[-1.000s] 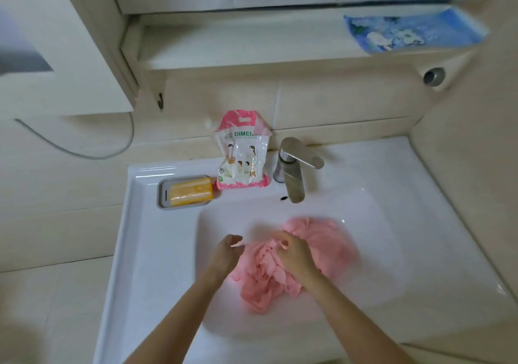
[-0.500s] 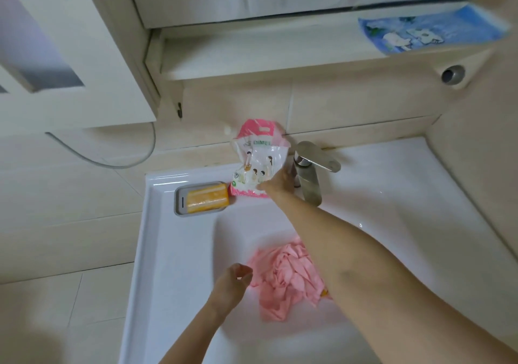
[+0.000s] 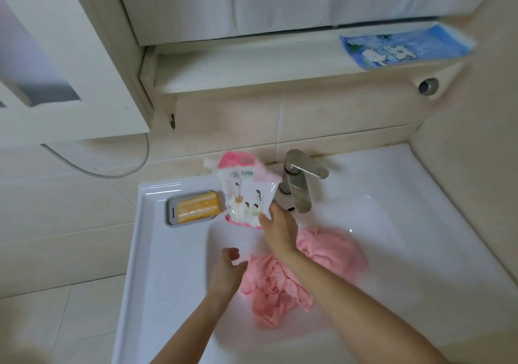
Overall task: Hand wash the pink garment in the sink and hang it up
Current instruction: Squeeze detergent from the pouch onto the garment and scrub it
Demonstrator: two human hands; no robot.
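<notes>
With the right hand [image 3: 280,229] gripping the pouch [image 3: 246,195], the garment [image 3: 269,293] beside the slack-fingered left hand [image 3: 225,274] looks limp, waterlogged, best gathered in bunches.

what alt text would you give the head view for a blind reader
Over a white sink, a person's right hand grips the lower corner of a pink and white pouch beside the faucet. A crumpled pink garment lies in the basin, the left hand open beside it; an orange soap bar sits in a dish.
</notes>
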